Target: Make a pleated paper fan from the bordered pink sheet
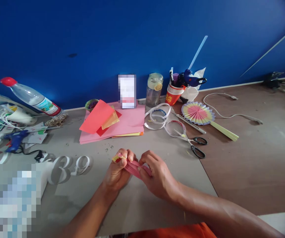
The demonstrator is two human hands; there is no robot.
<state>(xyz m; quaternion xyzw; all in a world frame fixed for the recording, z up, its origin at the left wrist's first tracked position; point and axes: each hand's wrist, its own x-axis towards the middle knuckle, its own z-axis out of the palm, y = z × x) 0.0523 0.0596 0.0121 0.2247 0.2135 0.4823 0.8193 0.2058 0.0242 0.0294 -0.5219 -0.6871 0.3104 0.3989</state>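
Observation:
A narrow bundle of pleated pink paper [134, 168] is held between my two hands above the grey table. Yellow shows at its left end. My left hand [119, 170] is closed round that end, thumb on top. With thumb and fingers, my right hand [157, 173] pinches the right end. Beyond my hands lies a stack of pink paper sheets [132, 122], topped by a red sheet [95, 115] and a small gold piece [110, 120]. Open scissors [192, 142] with black handles rest to the right, near a finished-looking pleated paper fan [198, 113] with a pale yellow handle.
Tape rolls [175, 128] and a utility knife [190, 123] lie near the scissors. A clear jar [154, 89], a red paper cup [174, 94] and a phone-like screen [127, 91] stand by the blue wall. At left are a tilted bottle [35, 97] and a blue glue gun [16, 140].

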